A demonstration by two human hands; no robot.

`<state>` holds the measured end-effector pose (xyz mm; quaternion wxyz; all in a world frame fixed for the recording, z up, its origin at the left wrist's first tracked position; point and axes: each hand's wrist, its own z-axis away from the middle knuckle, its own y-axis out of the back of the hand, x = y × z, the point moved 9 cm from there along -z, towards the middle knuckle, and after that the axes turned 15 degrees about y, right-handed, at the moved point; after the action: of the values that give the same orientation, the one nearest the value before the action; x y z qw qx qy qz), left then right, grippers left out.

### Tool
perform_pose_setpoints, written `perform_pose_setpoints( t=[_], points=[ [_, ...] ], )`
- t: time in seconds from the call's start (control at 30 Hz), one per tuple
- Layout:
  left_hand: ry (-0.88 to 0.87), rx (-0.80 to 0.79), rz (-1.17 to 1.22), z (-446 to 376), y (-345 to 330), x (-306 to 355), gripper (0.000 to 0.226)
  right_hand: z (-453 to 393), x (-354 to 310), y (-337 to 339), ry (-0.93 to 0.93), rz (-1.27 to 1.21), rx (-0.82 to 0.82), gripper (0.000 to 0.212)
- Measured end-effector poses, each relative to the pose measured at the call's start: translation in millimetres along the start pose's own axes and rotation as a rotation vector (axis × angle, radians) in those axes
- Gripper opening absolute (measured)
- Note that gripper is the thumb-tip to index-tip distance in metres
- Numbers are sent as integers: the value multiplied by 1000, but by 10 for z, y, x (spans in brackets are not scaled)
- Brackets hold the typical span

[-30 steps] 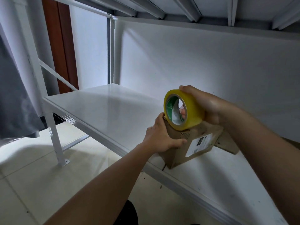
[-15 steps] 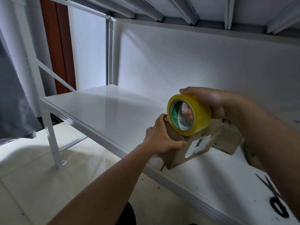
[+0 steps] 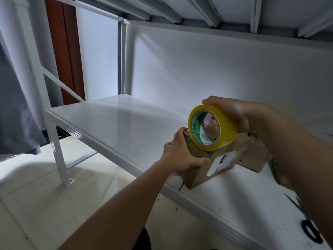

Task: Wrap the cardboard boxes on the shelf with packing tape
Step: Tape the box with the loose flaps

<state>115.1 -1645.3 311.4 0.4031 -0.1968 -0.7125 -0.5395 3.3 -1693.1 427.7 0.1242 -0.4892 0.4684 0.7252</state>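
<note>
A brown cardboard box (image 3: 203, 170) with a white label lies near the front edge of the white shelf (image 3: 115, 123). My left hand (image 3: 180, 154) grips the box's left end, thumb across its near face. My right hand (image 3: 236, 112) holds a yellow roll of packing tape (image 3: 225, 134) from behind, fingers inside the core, with the roll resting on the box's top. A second cardboard box (image 3: 255, 157) sits just behind and to the right, partly hidden by my right forearm.
Black-handled scissors (image 3: 310, 231) lie on the shelf at the far right, partly hidden by my arm. The upper shelf's ribs (image 3: 198, 11) hang overhead. A grey cloth (image 3: 16, 112) hangs at left by the shelf leg (image 3: 57, 159). Pale floor lies below.
The tape roll has slid a little right and down along the box's top with my right hand. My left hand stays on the box. The view shifted, so the scissors show.
</note>
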Motion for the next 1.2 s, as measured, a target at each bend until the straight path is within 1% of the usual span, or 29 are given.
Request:
perform_pose_setpoints(
  t=[0.1,0.17,0.27,0.3,0.33,0.37,0.4,0.43,0.47,0.6,0.67,0.7,0.77,0.83,0.87,0.9,0.93,0.97,1.0,1.03,1.1,1.13,1.2],
  points=[
    [57,-14,15,-20,-2,-60,97,54,20,72,-4,42,-26,54],
    [90,-15,42,-32,-2,-92,101,152,91,161,-15,58,-51,52],
    [105,-11,55,-42,-4,-92,108,332,242,130,26,74,-143,30],
    [103,-14,52,-47,-8,-85,108,390,313,102,23,62,-148,28],
    [105,-19,52,-48,-10,-83,107,441,382,74,11,62,-145,28],
    [110,-23,51,-48,-10,-83,106,481,443,57,-7,68,-136,40],
    [113,-27,45,-48,-10,-82,105,511,491,46,-21,74,-127,56],
    [112,-30,37,-41,-11,-77,105,512,526,48,-23,73,-121,66],
    [107,-31,30,-32,-12,-67,105,515,529,44,-12,71,-111,68],
    [101,-52,31,-32,4,-64,108,511,512,63,27,94,-55,44],
    [116,-74,60,-24,2,-77,113,553,563,31,22,92,-69,49],
    [118,-107,89,-20,-20,-68,117,583,596,26,23,82,-69,56],
    [126,-227,129,-9,-65,-22,129,638,650,19,23,34,-62,68],
    [173,-394,46,3,-62,0,144,662,678,-14,12,23,-55,62],
    [206,-491,-4,7,-34,-5,146,652,685,-24,10,45,-48,57],
    [244,-567,-37,16,26,0,142,632,683,-43,12,74,-48,54],
    [280,-604,-53,8,113,25,131,618,676,-67,12,93,-55,53],
    [301,-596,-55,-24,213,88,114,613,668,-91,10,96,-65,54],
    [304,-537,-50,-94,316,177,95,620,661,-114,10,88,-79,55],
    [288,-441,-57,-186,410,284,82,639,651,-129,12,81,-91,58],
    [256,-280,-149,-304,486,490,75,684,643,-147,14,75,-109,60],
    [256,-247,-228,-325,448,553,73,705,660,-161,17,60,-115,61],
    [263,-257,-416,-357,253,561,65,741,765,-202,21,-11,-129,66]
  ],
)
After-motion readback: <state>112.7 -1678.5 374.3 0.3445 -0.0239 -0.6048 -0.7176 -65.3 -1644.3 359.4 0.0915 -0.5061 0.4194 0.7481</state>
